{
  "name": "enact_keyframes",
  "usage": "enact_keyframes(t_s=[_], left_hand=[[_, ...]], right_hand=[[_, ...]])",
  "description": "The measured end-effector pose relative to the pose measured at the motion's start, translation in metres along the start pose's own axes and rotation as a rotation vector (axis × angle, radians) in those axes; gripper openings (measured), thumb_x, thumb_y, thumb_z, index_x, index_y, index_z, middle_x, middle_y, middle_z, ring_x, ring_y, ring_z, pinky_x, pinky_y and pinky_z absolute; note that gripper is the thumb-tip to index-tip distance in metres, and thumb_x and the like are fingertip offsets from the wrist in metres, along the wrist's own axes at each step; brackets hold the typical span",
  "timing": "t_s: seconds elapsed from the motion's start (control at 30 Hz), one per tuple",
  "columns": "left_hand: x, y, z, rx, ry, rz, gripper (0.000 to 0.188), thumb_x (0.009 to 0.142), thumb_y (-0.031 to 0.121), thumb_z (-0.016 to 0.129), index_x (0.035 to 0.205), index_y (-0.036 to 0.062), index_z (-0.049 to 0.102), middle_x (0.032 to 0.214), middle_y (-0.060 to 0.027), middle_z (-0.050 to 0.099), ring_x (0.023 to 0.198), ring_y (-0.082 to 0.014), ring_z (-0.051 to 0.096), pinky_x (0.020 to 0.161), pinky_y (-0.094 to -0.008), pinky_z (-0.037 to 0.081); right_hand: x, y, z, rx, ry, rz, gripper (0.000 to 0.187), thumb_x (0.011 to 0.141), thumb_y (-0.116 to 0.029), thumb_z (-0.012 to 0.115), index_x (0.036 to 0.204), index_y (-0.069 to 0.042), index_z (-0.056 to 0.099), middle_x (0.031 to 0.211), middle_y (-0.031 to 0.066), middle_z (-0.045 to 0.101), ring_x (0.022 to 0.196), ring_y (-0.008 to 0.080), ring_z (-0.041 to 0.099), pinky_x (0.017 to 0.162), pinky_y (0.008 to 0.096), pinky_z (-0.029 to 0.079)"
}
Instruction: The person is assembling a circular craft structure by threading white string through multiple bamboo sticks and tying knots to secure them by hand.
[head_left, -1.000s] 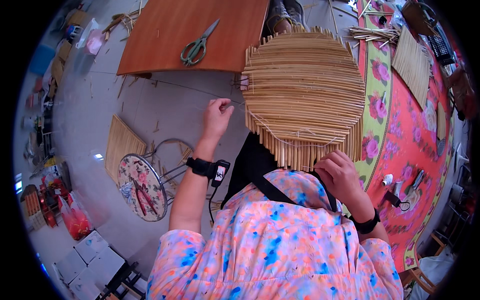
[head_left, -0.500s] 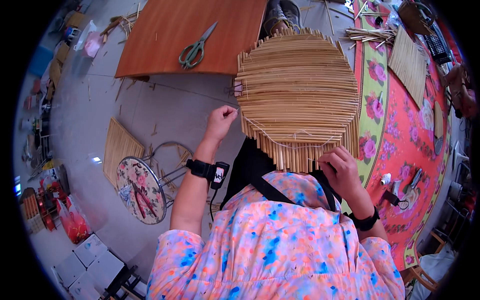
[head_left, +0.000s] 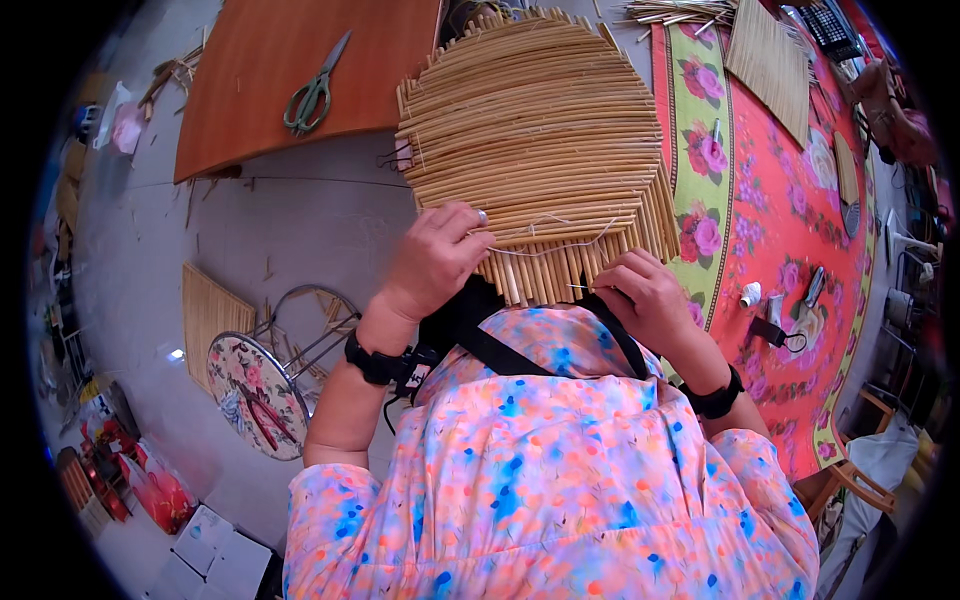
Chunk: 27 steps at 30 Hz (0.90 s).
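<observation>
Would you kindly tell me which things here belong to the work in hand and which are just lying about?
In hand, seemingly:
round stick panel, left hand and right hand at its edge
white thread across it

Apparently lying about:
scissors on brown board
red-handled pliers on floral stool

A dark-marked white label (head_left: 415,378) sits on the left wrist's black device (head_left: 427,355).

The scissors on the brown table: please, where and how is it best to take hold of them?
Probably by the green handle loops, coming from the near side: the scissors seem to lie flat, loops toward the near edge of the table, blades pointing away.
</observation>
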<state>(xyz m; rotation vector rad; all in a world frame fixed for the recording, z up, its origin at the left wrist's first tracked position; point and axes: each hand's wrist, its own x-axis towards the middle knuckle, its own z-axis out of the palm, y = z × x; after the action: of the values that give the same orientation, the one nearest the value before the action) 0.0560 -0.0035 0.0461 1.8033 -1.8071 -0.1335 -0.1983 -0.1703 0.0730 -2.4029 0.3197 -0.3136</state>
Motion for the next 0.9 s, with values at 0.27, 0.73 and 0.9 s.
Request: enact_keyframes(t_s=[0.27, 0.73, 0.9], left_hand=[[-0.006, -0.001, 0.022, 0.078, -0.005, 0.048, 0.01, 0.076, 0.008, 0.071, 0.082, 0.0056, 0.063, 0.092, -0.0053, 0.062, 0.092, -0.026, 0.061, 0.079, -0.0394, 0.049], [0.009, 0.028, -0.017, -0.155, -0.107, -0.055, 0.013, 0.074, 0.001, 0.068, 0.079, 0.0063, 0.058, 0.076, -0.008, 0.06, 0.078, -0.0294, 0.061, 0.075, -0.0394, 0.046], [0.032, 0.049, -0.03, -0.3, -0.135, -0.02, 0.013, 0.075, 0.001, 0.069, 0.082, 0.0062, 0.061, 0.074, -0.0087, 0.061, 0.073, -0.0303, 0.061, 0.073, -0.0396, 0.047]], right_hand=[[-0.003, -0.002, -0.001, 0.011, 0.012, -0.007, 0.007, 0.08, -0.008, 0.071, 0.083, -0.006, 0.065, 0.08, 0.007, 0.06, 0.077, 0.0277, 0.059, 0.069, 0.0375, 0.049], [-0.001, -0.009, -0.007, 0.038, -0.054, -0.072, 0.009, 0.08, -0.011, 0.072, 0.084, -0.008, 0.064, 0.099, 0.0052, 0.063, 0.082, 0.0251, 0.063, 0.072, 0.0384, 0.051], [0.013, -0.023, -0.009, 0.168, -0.126, -0.094, 0.009, 0.08, -0.01, 0.072, 0.085, -0.008, 0.065, 0.125, 0.008, 0.06, 0.086, 0.0262, 0.066, 0.073, 0.0369, 0.054]])
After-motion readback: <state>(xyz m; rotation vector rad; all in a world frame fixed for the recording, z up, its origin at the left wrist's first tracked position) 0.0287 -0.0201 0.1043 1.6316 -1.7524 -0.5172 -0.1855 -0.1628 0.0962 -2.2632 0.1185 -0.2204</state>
